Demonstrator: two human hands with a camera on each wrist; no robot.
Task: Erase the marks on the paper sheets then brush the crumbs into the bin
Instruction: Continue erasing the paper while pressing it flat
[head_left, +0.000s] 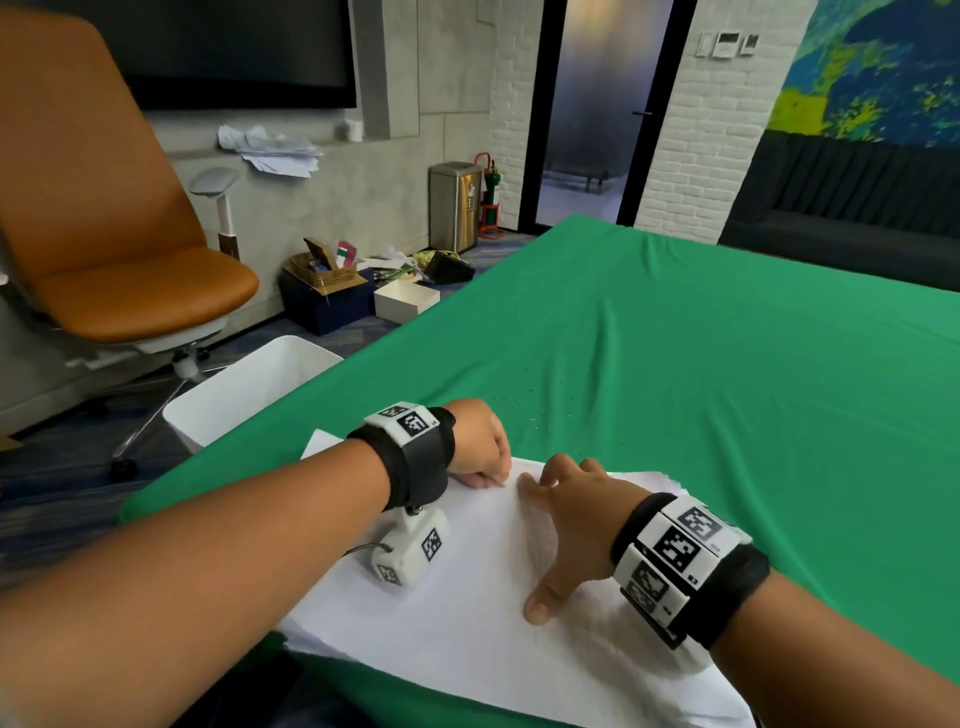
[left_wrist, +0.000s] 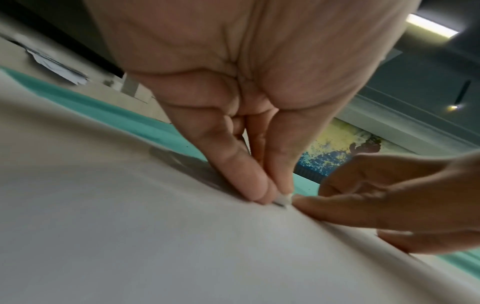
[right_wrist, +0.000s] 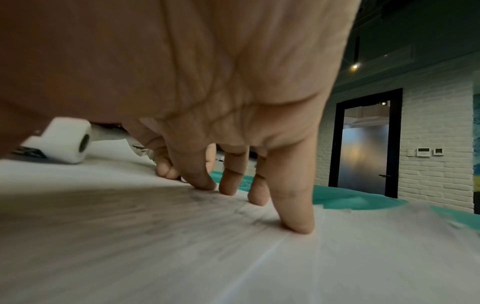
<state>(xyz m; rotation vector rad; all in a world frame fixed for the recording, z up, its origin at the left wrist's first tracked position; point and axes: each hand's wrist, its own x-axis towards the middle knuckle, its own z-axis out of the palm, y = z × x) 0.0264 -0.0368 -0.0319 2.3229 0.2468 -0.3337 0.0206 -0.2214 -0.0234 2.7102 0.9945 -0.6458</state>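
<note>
A stack of white paper sheets (head_left: 467, 597) lies on the green tablecloth (head_left: 727, 364) near the front edge. My left hand (head_left: 480, 447) pinches a small white eraser (left_wrist: 283, 199) and holds its tip on the top sheet (left_wrist: 130, 226) near the far edge. My right hand (head_left: 563, 512) rests on the paper with spread, nearly straight fingers (right_wrist: 296, 214), pressing the sheet (right_wrist: 182, 236) just beside the eraser. Faint grey marks show under the right fingertips. Small dark crumbs (head_left: 530, 410) lie scattered on the cloth beyond the paper.
A white bin (head_left: 249, 389) stands on the floor at the table's left edge. An orange office chair (head_left: 119, 234) is behind it. Boxes and clutter (head_left: 363, 286) lie on the floor further back, with a metal trash can (head_left: 454, 205) by the wall.
</note>
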